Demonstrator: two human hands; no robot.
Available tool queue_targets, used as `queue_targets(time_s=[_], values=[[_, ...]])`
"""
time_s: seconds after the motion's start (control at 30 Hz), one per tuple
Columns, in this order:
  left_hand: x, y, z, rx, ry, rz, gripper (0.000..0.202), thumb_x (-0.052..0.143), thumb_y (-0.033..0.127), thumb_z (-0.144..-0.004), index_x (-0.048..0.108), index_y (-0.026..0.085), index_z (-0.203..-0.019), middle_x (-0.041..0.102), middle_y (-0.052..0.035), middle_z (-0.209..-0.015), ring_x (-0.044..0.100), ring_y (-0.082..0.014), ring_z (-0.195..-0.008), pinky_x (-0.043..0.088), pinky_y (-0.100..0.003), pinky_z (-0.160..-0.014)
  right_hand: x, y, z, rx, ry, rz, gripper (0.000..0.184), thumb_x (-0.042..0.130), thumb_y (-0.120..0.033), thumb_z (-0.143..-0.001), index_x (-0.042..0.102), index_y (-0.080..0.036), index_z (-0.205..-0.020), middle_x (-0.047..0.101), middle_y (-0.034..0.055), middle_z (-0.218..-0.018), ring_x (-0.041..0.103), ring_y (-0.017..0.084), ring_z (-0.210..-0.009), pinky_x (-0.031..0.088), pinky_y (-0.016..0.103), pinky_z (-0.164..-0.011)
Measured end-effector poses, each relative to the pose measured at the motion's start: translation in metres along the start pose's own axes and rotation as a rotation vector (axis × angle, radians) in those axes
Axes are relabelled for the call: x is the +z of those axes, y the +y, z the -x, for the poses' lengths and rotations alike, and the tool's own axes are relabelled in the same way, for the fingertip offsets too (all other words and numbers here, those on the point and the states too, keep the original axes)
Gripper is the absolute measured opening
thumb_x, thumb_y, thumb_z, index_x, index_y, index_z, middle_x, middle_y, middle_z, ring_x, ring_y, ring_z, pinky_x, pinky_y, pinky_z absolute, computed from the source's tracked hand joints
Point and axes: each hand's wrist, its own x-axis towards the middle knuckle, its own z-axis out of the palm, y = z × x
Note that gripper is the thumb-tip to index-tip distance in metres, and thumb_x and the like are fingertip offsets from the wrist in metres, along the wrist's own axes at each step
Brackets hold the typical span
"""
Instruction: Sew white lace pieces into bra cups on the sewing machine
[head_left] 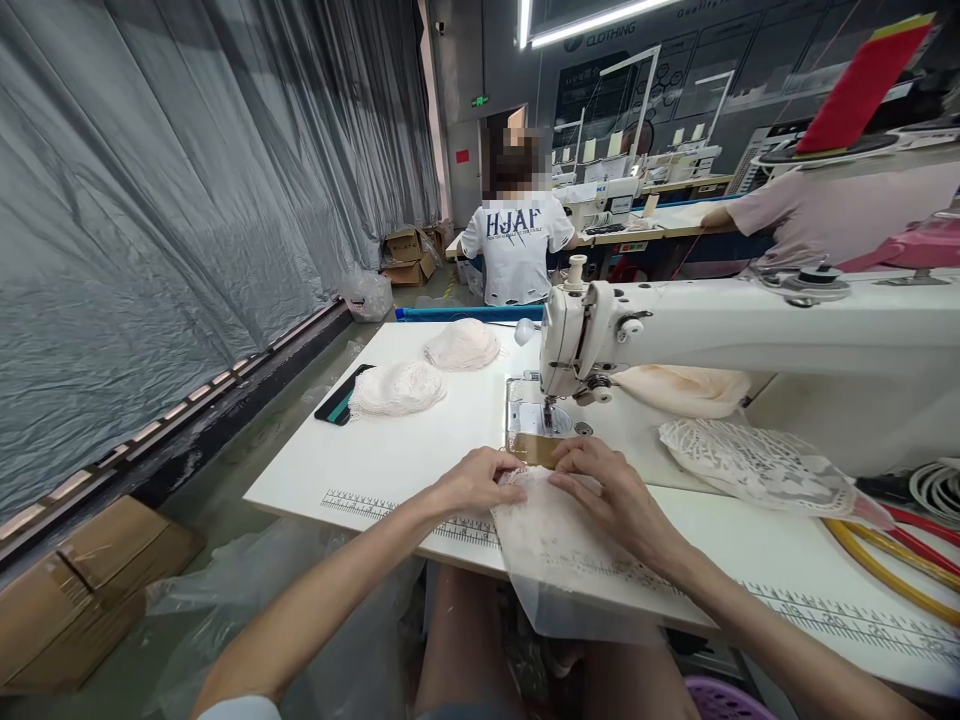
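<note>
A pale lace fabric piece (551, 545) lies on the white sewing table (397, 455), hanging over its near edge. My left hand (480, 478) rests on the fabric's upper left corner with fingers curled and pressed down on it. My right hand (607, 490) lies on the fabric's upper right part, fingers pressing it toward the needle. Both hands sit just in front of the presser foot (550, 418) of the white sewing machine (720, 330).
Two stacks of lace cups (397, 388) (463, 345) lie at the table's far left, beside a dark flat object (339, 396). More lace pieces (750, 460) and coloured cords (892, 545) lie at the right. Cardboard boxes (82, 590) sit on the floor left. Other people work at stations behind.
</note>
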Motion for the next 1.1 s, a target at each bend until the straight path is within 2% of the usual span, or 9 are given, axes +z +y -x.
queue_targets(time_s=[0.2,0.37,0.47,0.53,0.63,0.77,0.87,0.97,1.1], values=[[0.0,-0.001,0.002,0.003,0.002,0.026,0.027,0.064,0.036,-0.071,0.05,0.014,-0.063,0.042,0.0036,-0.062,0.038,-0.0092,-0.057,0.028,-0.022,-0.052,-0.005,0.001,0.003,-0.018,0.084,-0.044,0.022,0.047,-0.034,-0.092,0.053,-0.021,-0.074,0.062,0.0097,-0.097,0.058,0.025,-0.095,0.045,0.042,-0.077],[-0.002,0.004,0.009,0.022,0.002,-0.024,0.022,0.056,0.027,-0.076,0.047,0.015,-0.06,0.039,0.004,-0.059,0.035,-0.0086,-0.055,0.026,-0.022,-0.051,-0.014,0.0,-0.003,0.165,-0.162,-0.357,0.032,0.049,-0.044,-0.087,0.047,-0.021,-0.065,0.06,0.0122,-0.111,0.057,0.026,-0.103,0.047,0.042,-0.084],[-0.004,0.008,0.012,-0.002,0.015,-0.05,0.013,0.05,0.014,-0.073,0.048,0.014,-0.061,0.041,0.0037,-0.06,0.036,-0.0083,-0.055,0.026,-0.021,-0.05,-0.017,0.0,-0.009,0.263,-0.259,-0.434,0.033,0.05,-0.046,-0.084,0.045,-0.021,-0.064,0.063,0.0077,-0.085,0.059,0.022,-0.08,0.049,0.035,-0.068],[-0.005,0.01,0.013,-0.029,0.014,-0.038,0.009,0.047,0.009,-0.072,0.055,0.013,-0.07,0.05,0.0016,-0.066,0.043,-0.0094,-0.058,0.031,-0.02,-0.052,-0.017,-0.002,-0.011,0.285,-0.274,-0.442,0.03,0.051,-0.043,-0.084,0.044,-0.021,-0.064,0.055,0.0008,-0.065,0.052,0.016,-0.061,0.044,0.029,-0.055],[-0.006,0.014,0.013,-0.091,0.023,0.076,0.031,0.053,0.01,-0.073,0.061,0.012,-0.103,0.062,-0.0073,-0.095,0.057,-0.0161,-0.082,0.044,-0.026,-0.068,-0.016,-0.006,-0.012,0.27,-0.238,-0.423,0.025,0.052,-0.038,-0.081,0.044,-0.021,-0.064,0.046,-0.0028,-0.059,0.044,0.013,-0.055,0.038,0.026,-0.052],[-0.003,0.019,0.009,-0.081,0.071,0.199,0.047,0.066,0.034,-0.075,0.059,0.017,-0.118,0.055,-0.0127,-0.124,0.051,-0.0246,-0.112,0.042,-0.038,-0.09,-0.019,-0.013,-0.013,0.227,-0.199,-0.38,0.022,0.051,-0.033,-0.08,0.043,-0.021,-0.063,0.049,-0.0012,-0.062,0.046,0.014,-0.06,0.038,0.027,-0.054],[0.003,0.022,0.006,-0.007,0.097,0.169,0.036,0.071,0.039,-0.071,0.067,0.014,-0.096,0.063,-0.0103,-0.101,0.056,-0.022,-0.096,0.044,-0.032,-0.08,-0.025,-0.019,-0.011,0.192,-0.196,-0.362,0.022,0.05,-0.031,-0.08,0.04,-0.022,-0.062,0.051,0.0,-0.064,0.049,0.016,-0.062,0.04,0.029,-0.056],[0.009,0.026,0.01,0.038,0.086,0.196,0.025,0.069,0.035,-0.072,0.065,0.011,-0.075,0.057,-0.0026,-0.069,0.052,-0.013,-0.067,0.04,-0.025,-0.062,-0.032,-0.023,-0.009,0.166,-0.19,-0.358,0.021,0.049,-0.031,-0.082,0.042,-0.022,-0.065,0.054,0.0019,-0.068,0.052,0.017,-0.066,0.043,0.03,-0.059],[0.013,0.031,0.019,0.106,0.149,0.154,0.019,0.066,0.03,-0.074,0.066,0.011,-0.075,0.055,-0.0002,-0.066,0.048,-0.0105,-0.062,0.036,-0.023,-0.058,-0.038,-0.029,-0.005,0.125,-0.203,-0.401,0.015,0.048,-0.035,-0.087,0.048,-0.022,-0.079,0.056,0.0018,-0.075,0.052,0.016,-0.064,0.045,0.029,-0.058]])
